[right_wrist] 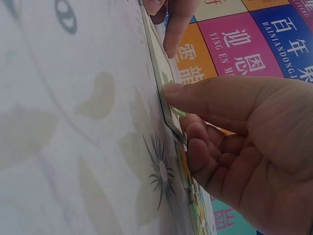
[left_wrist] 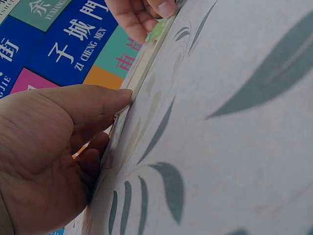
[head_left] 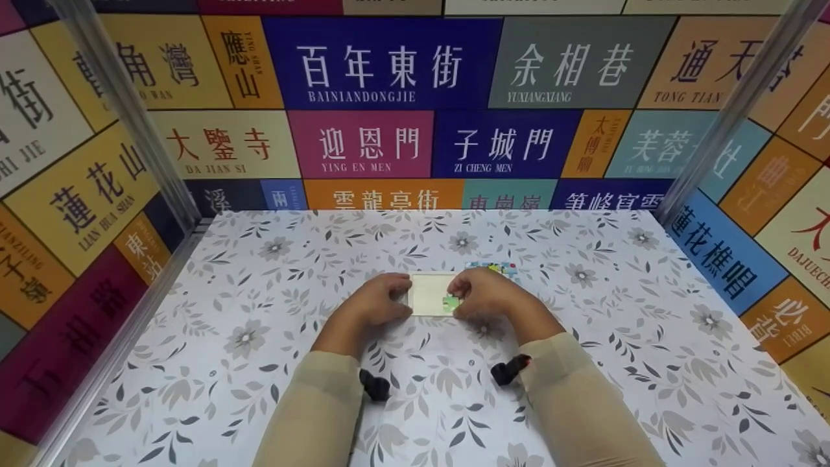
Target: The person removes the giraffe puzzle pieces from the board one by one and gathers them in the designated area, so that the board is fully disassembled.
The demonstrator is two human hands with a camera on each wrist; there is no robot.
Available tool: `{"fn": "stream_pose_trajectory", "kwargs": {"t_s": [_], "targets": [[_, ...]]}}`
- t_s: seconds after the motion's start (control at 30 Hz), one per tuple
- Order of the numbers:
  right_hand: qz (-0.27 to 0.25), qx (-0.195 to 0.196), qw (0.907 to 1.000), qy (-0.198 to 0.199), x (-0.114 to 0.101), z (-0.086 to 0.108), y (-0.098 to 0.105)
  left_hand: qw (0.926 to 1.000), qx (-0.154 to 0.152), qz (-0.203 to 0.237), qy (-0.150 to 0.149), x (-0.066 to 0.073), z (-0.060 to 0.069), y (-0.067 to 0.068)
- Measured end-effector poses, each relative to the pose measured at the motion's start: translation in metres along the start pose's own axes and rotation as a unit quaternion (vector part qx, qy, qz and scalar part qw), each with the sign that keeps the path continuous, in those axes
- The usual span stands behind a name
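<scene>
A flat cream puzzle tray with a thin raised rim lies on the table between both hands. One small green printed piece sits in its near right corner. My left hand grips the tray's left end; in the left wrist view its thumb is on the near edge, with the other fingers curled past the end. At the right end, my right hand holds the tray, thumb on the near rim beside the green piece and fingers curled round the side. The right hand partly covers that corner.
Colourful printed pieces lie on the table just behind the right hand, partly hidden by it. A white cloth with grey flowers and leaves covers the table. Walls of coloured sign panels stand behind and at both sides, with clear corner posts.
</scene>
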State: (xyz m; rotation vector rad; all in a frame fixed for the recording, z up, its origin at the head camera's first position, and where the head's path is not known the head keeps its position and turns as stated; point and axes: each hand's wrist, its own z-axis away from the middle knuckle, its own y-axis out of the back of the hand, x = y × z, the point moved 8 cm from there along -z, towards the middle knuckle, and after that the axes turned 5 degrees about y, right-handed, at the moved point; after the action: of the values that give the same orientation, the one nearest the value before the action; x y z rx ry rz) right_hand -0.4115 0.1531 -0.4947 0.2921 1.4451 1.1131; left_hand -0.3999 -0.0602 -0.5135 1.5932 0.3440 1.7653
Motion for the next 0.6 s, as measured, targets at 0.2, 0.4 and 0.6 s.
{"fn": "stream_pose_trajectory", "kwargs": {"t_s": [0.2,0.4,0.6], "targets": [[-0.014,0.000,0.9999,0.001,0.001,-0.003,0.001,1.0000,-0.002,-0.004,0.006,-0.001,-0.001,0.000],[-0.011,0.000,0.9999,0.004,0.000,-0.003,0.001,0.9999,-0.002,-0.012,0.003,-0.002,-0.003,-0.001],[-0.014,0.012,0.9997,0.015,0.002,0.001,0.011,0.9999,-0.005,-0.005,0.008,-0.002,-0.003,-0.002]]}}
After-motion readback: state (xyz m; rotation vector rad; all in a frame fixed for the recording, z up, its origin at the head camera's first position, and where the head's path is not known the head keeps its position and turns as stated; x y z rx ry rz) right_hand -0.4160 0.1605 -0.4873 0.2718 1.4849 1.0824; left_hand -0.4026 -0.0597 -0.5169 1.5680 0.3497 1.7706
